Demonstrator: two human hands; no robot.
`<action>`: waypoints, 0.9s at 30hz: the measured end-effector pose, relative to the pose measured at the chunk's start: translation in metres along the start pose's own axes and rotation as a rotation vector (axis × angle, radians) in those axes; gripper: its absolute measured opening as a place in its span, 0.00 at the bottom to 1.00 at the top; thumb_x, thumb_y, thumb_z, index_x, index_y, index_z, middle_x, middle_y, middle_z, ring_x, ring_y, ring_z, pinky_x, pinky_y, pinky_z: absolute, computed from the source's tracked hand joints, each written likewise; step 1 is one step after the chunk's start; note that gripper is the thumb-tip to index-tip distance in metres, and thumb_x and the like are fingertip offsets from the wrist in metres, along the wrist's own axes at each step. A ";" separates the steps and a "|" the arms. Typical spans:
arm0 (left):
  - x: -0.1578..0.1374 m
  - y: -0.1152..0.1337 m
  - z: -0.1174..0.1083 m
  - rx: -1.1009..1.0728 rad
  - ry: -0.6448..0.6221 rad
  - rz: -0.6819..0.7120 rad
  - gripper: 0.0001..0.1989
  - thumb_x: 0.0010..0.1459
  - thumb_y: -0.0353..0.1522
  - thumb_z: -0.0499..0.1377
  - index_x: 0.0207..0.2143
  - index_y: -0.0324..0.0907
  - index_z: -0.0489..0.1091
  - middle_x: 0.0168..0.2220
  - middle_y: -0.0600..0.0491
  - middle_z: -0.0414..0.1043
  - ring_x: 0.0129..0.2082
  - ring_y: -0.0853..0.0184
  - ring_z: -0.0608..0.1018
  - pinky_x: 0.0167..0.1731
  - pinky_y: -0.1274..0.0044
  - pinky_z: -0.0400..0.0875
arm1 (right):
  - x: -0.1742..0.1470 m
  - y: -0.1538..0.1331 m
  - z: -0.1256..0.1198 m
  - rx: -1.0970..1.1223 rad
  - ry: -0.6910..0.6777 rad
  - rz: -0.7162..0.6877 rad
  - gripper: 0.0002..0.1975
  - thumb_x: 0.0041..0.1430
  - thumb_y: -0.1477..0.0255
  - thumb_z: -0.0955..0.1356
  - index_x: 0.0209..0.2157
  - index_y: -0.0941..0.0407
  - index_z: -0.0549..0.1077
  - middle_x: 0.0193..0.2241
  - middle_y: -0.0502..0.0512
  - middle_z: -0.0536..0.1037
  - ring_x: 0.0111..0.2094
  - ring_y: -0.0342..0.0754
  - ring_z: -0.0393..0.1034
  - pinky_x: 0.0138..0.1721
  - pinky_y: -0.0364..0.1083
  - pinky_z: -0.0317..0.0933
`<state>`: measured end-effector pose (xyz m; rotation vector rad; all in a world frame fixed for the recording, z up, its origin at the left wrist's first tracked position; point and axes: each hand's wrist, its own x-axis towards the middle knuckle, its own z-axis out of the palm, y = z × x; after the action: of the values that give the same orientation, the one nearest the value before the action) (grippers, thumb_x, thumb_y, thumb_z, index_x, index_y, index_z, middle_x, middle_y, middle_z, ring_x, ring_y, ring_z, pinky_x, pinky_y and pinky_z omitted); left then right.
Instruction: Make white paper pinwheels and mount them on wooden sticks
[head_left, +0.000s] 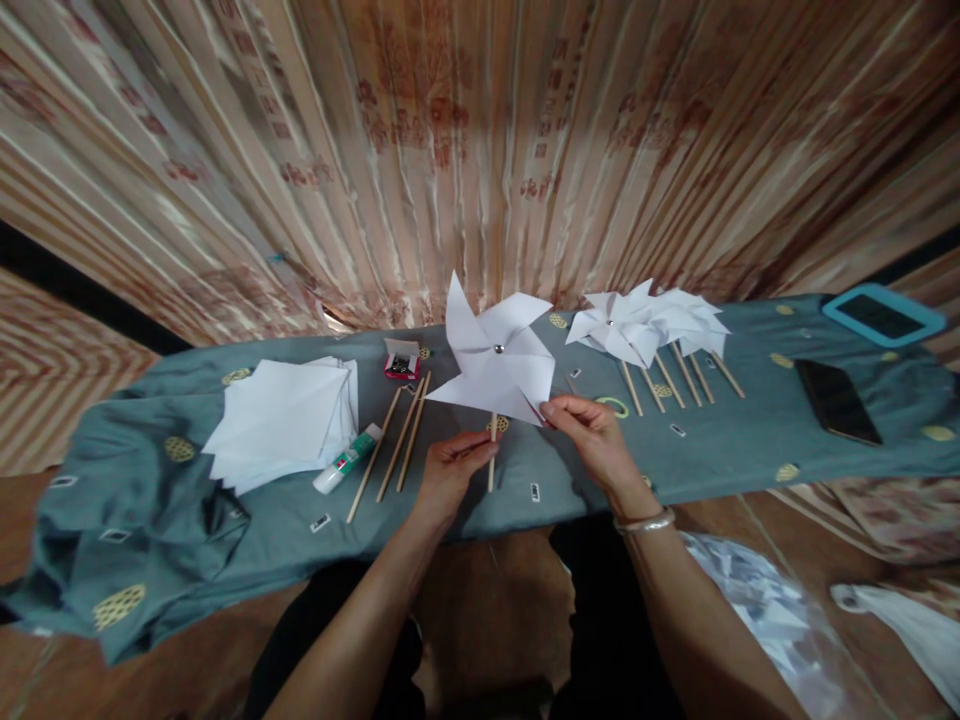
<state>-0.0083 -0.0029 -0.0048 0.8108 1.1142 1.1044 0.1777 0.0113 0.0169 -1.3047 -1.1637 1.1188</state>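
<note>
A white paper pinwheel [487,375] with a silver pin at its centre is held up over the middle of the cloth-covered table. Its thin wooden stick [492,475] is pinched between the thumb and fingers of my left hand [457,462]. At the lower right tip of a paper blade, my right hand [589,432] closes its thumb and fingers on the paper. Finished-looking pinwheels [619,325] overlap in a group to the right, their sticks pointing toward me. Left of my hands lie several loose wooden sticks [405,445] and a small red box [403,360] of pins.
A stack of white paper squares [274,415] lies at the left, with a glue stick [347,458] against it. A green ring [613,406], a dark phone [838,402] and a blue-framed tablet [885,314] are to the right. A plastic bag [765,610] sits below the table, and a curtain hangs behind.
</note>
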 end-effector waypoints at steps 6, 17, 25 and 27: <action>-0.001 0.002 0.001 0.007 -0.015 0.008 0.11 0.39 0.35 0.71 0.29 0.42 0.81 0.30 0.50 0.80 0.34 0.63 0.77 0.43 0.71 0.69 | -0.005 -0.001 0.012 -0.051 -0.104 -0.010 0.20 0.47 0.53 0.73 0.20 0.56 0.75 0.19 0.47 0.68 0.23 0.41 0.56 0.26 0.43 0.53; 0.000 -0.001 -0.002 0.013 0.002 -0.002 0.12 0.36 0.36 0.71 0.26 0.42 0.81 0.27 0.52 0.79 0.31 0.65 0.76 0.40 0.73 0.68 | -0.010 -0.002 0.014 -0.231 -0.145 -0.150 0.19 0.55 0.54 0.70 0.27 0.55 0.79 0.25 0.52 0.78 0.29 0.47 0.69 0.33 0.46 0.61; -0.003 -0.009 -0.004 0.054 -0.024 -0.018 0.12 0.36 0.37 0.72 0.27 0.42 0.81 0.28 0.51 0.79 0.31 0.65 0.75 0.38 0.73 0.69 | 0.021 -0.003 -0.031 0.049 0.345 -0.200 0.18 0.52 0.53 0.71 0.33 0.54 0.80 0.32 0.52 0.81 0.33 0.45 0.71 0.37 0.45 0.63; -0.004 -0.011 -0.004 0.075 -0.041 -0.021 0.13 0.36 0.38 0.72 0.27 0.42 0.81 0.28 0.51 0.79 0.30 0.66 0.75 0.37 0.74 0.68 | 0.028 -0.003 -0.035 0.073 0.366 -0.216 0.18 0.51 0.54 0.72 0.34 0.54 0.80 0.32 0.52 0.80 0.31 0.44 0.70 0.36 0.45 0.63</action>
<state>-0.0089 -0.0098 -0.0152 0.8754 1.1327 1.0292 0.2154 0.0356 0.0218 -1.2321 -0.9539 0.7222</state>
